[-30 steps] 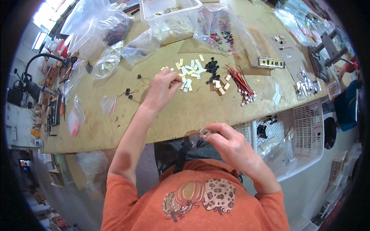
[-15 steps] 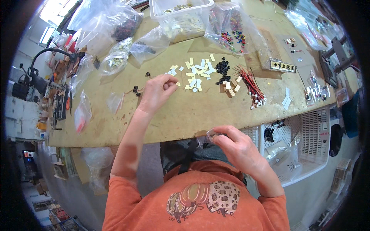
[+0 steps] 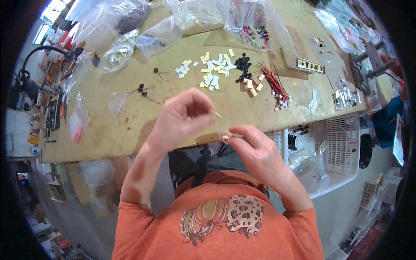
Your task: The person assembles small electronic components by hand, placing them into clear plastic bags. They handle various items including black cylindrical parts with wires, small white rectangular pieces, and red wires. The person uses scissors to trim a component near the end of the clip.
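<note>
My left hand (image 3: 182, 119) is raised over the near edge of the wooden workbench (image 3: 130, 130), its fingers pinched on a thin pale strip (image 3: 216, 114) that sticks out to the right. Just right of it my right hand (image 3: 253, 147) holds a small clear plastic bag (image 3: 226, 136) with its mouth toward the left hand. Further back on the bench lie several pale rectangular tabs (image 3: 212, 71), a pile of small black rings (image 3: 242, 67), a few tan blocks (image 3: 251, 88) and a bundle of red wires (image 3: 273, 86).
Clear bags of parts (image 3: 130, 30) line the bench's far edge, and a few black parts with wire leads (image 3: 145, 90) lie at mid-left. A white plastic basket (image 3: 338, 151) hangs at the right, below the bench. A vise (image 3: 368, 60) stands far right; tools crowd the left edge (image 3: 47, 104).
My left hand drew back from the scattered parts on the bench toward me, carrying a thin strip, and now hovers beside the bag held in my right hand.
</note>
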### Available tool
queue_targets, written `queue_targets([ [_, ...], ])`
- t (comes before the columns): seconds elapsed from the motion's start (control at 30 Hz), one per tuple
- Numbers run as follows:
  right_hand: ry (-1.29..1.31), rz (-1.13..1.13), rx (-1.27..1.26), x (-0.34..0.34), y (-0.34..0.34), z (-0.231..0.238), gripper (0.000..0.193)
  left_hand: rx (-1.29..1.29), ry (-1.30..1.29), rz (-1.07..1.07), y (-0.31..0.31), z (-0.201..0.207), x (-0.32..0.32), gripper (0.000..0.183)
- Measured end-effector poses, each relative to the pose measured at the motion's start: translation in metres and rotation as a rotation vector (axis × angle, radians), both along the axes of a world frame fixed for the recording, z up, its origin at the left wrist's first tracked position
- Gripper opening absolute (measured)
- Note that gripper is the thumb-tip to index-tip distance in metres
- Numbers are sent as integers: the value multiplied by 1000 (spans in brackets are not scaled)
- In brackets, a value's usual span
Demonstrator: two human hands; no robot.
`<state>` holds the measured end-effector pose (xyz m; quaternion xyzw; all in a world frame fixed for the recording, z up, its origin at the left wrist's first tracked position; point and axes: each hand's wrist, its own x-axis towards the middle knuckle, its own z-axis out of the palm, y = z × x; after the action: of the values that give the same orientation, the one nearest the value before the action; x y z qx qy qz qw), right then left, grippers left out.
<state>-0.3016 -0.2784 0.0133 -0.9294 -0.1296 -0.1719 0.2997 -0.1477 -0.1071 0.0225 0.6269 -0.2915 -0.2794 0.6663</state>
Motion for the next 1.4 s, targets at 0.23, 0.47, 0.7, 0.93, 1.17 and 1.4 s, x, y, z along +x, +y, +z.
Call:
queue_targets([
  [0.23,-36,2,-19,10,15,11,17,125,-461,78,8,7,-35,19],
  [0.47,11,3,-16,9,16,6,18,61,-521,152,26,-4,-31,22],
  [0.7,110,67,21,8,18,10,23,177,-644,-176,49,-4,-19,20],
  [0.93,120,51,54,1,17,4,22,540,-697,568,102,-23,108,14],
  [1.17,132,34,57,-1,12,1,22,837,-730,447,93,-37,146,19],
  [1.4,88,42,96,4,15,10,16,-26,-142,548,99,-34,144,9],
])
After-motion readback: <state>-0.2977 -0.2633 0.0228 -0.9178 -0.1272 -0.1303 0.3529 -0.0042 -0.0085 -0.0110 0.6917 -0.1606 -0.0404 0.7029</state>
